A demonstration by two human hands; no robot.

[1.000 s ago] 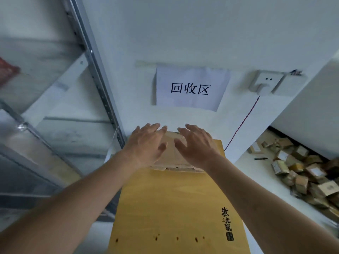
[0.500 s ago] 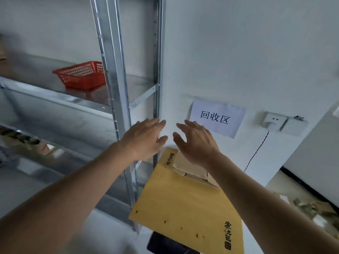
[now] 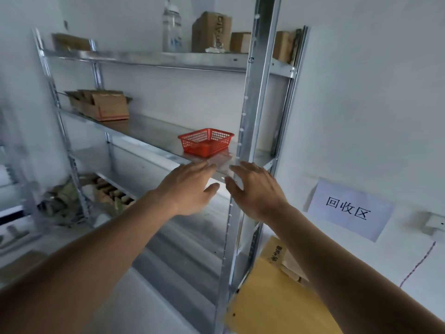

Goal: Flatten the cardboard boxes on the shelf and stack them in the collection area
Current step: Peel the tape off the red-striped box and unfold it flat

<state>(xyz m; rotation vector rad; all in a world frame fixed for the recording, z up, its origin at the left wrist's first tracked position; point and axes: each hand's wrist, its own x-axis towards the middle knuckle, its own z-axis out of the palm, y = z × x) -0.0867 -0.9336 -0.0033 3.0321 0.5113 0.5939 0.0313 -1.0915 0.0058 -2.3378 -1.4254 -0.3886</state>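
Both hands, left hand and right hand, are hovering empty, grip spread, and should be reaching up-left past the red basket for the open cardboard box.

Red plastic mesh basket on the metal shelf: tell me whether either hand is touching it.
Apart. In the head view the red plastic mesh basket sits further back on the shelf; bare shelf shows between it and the left hand and right hand.
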